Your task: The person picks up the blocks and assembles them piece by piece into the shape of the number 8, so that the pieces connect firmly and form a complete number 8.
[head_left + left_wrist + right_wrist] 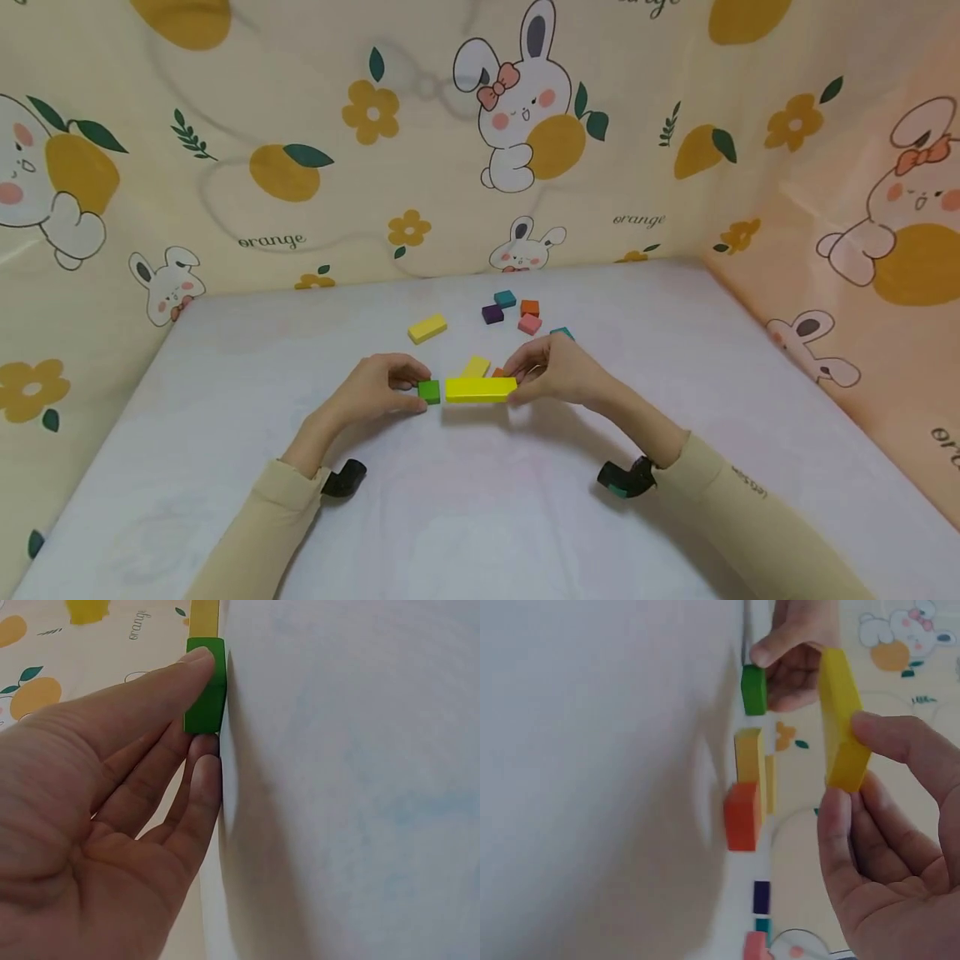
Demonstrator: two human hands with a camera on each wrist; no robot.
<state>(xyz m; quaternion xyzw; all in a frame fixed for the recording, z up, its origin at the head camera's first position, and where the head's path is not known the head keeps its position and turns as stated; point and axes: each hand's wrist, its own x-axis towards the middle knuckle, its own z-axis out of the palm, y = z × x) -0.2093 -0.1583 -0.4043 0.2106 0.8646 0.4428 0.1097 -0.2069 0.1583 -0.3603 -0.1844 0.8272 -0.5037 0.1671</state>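
Note:
A small green block [429, 392] sits at the tabletop between the thumb and fingers of my left hand [372, 385]. The left wrist view shows my thumb across the front of that green block [202, 712], the fingers partly hidden behind it. My right hand [564, 371] pinches a long bright yellow block [480, 390] by its right end. In the right wrist view this yellow block [841, 697] is raised above the tabletop, apart from the green one. Behind it lie a paler yellow block [477, 367] and an orange block [741, 817], both partly covered in the head view.
Another pale yellow block [427, 328] lies farther back on the white tabletop [480, 517]. Purple [492, 314], teal [505, 298], orange [530, 307] and pink [529, 324] blocks are grouped at the back. A second teal block [561, 333] shows behind my right hand. A patterned cloth wall [420, 183] borders the table.

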